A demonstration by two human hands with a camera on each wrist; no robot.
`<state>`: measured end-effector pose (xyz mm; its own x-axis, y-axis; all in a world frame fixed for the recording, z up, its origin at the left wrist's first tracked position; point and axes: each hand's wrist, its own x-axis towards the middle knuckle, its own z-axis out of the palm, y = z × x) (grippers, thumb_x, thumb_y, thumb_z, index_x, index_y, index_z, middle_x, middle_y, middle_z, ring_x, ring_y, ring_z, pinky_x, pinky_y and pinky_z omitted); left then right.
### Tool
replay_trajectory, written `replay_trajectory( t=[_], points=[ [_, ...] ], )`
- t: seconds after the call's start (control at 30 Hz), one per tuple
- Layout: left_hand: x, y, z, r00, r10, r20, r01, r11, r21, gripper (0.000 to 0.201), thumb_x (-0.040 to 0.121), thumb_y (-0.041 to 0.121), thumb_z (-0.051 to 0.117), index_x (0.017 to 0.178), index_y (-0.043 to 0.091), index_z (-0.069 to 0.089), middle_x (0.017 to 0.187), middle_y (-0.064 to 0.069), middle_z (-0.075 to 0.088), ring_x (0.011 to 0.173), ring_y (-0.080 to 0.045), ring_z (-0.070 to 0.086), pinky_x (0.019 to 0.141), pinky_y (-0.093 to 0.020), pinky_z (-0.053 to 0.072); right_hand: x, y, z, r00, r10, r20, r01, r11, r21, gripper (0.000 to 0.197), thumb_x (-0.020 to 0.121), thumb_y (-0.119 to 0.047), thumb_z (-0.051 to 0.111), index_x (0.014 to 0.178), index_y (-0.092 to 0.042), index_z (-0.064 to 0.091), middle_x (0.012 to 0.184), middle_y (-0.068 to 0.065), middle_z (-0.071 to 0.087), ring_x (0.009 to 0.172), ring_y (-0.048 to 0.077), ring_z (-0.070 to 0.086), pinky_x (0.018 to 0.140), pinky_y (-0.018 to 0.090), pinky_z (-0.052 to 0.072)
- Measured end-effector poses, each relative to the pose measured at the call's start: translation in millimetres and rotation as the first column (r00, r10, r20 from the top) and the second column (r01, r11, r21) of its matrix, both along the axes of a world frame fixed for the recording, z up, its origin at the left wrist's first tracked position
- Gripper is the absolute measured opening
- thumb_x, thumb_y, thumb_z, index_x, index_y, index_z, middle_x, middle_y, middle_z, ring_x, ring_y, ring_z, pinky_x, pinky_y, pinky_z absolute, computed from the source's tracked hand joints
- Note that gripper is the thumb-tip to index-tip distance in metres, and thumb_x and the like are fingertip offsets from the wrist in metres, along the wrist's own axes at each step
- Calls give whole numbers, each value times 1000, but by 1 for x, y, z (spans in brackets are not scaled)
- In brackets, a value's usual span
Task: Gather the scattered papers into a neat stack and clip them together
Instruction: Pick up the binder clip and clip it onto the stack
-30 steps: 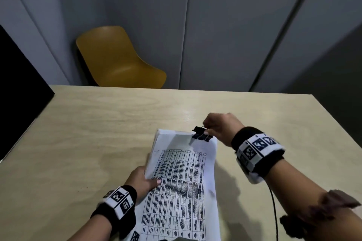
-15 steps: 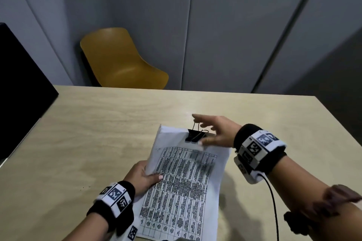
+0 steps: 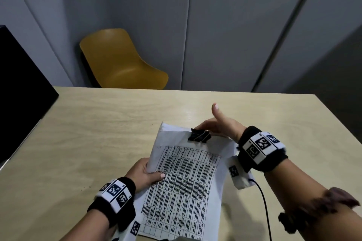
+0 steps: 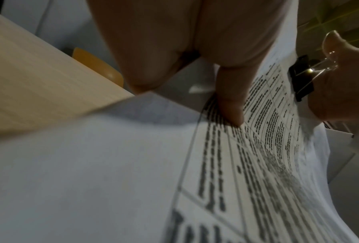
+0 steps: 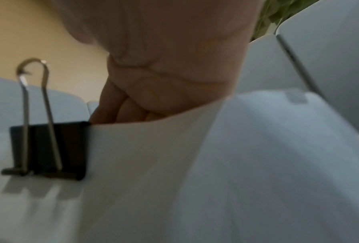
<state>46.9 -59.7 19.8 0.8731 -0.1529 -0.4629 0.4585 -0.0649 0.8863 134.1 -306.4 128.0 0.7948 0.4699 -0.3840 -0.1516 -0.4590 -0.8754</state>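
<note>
- Table (image 3: 101, 127): light wood-grain top, spans the lower head view; bears the work area
- Grey wall panels (image 3: 225, 25): vertical seams, fill the background behind the table
- Black object (image 3: 17, 88): flat dark slab at the table's left edge, only partly in view
- Chair (image 3: 121, 64): mustard-yellow shell seat, beyond the far left part of the table, against the wall
- Stack of papers (image 3: 184, 186): white sheets, top page printed with a ruled table of dark text; edges roughly aligned, held tilted above the table near its front centre, far edge raised, sheets bowed
- Left hand (image 3: 144, 175): grips the stack at its left edge, thumb (image 4: 230, 105) pressed on the printed face, fingers curled beneath
- Right hand (image 3: 221, 127): at the stack's far edge just behind the clip; thumb sticks up free, fingers (image 5: 120, 108) reach down behind the sheets; whether they touch the clip's rear wire handle cannot be told
- Wrist bands (image 3: 261, 148): black with white coded-marker patches, one on each wrist; a thin black cable trails from the right one
- Binder clip (image 3: 199, 136): black, clamped over the far edge of the stack, right of its middle; one silver wire handle (image 5: 36, 105) stands clear above the page
</note>
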Motion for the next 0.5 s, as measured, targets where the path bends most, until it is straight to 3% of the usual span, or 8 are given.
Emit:
replay_trajectory(
  t=[0.03,0.1,0.13,0.23,0.33,0.4,0.5],
  points=[
    [0,1,1,1000,9,-8,-10,1000,-28,27,72,-4,69,98,-7,60,100,-31,60,89,-36,59,83,-40,50,-1,0,1,998,52,34,-51,998,-22,99,32,-99,35,90,-26,70,96,-6,71,94,4,64,87,17,46],
    [0,3,-3,999,17,-29,-20,996,-84,51,58,11,81,103,-5,61,109,-34,61,101,-44,60,94,-47,48,-8,4,0,975,171,143,-158,983,-97,86,38,-87,57,98,-27,64,102,-2,69,100,15,64,94,32,49],
    [-1,3,-6,999,14,-31,-17,995,-101,65,50,19,85,106,-3,61,111,-31,62,106,-42,60,98,-50,45,-12,7,-1,968,195,160,-175,976,-129,85,36,-80,66,101,-25,61,104,-3,68,101,16,63,96,36,49],
    [-2,3,-14,999,16,-29,-18,996,-89,79,40,31,89,107,1,60,113,-27,62,108,-40,59,99,-53,44,-19,17,-8,943,205,264,-122,947,-297,92,30,-70,74,104,-21,52,108,-5,66,102,15,62,95,37,50],
    [-2,0,-14,999,3,-49,-8,995,-98,75,42,26,89,106,-1,61,113,-29,62,108,-42,59,98,-53,45,-23,30,-18,818,253,516,67,850,-522,68,46,-64,76,90,-24,42,88,-7,63,86,19,61,81,31,47],
    [-2,1,-14,997,-1,-73,-5,997,-81,75,44,22,88,110,0,59,113,-28,63,107,-41,61,97,-51,47,-23,32,-24,778,230,585,150,836,-529,59,56,-59,75,90,-22,44,84,-4,63,83,23,60,79,32,45],
    [-1,6,-24,996,15,-85,-20,998,-64,91,40,29,90,119,4,53,114,-22,64,107,-36,62,98,-51,47,-22,25,-28,816,110,568,139,916,-376,50,67,-47,75,102,-18,55,93,5,71,89,26,64,83,35,50]
  ],
)
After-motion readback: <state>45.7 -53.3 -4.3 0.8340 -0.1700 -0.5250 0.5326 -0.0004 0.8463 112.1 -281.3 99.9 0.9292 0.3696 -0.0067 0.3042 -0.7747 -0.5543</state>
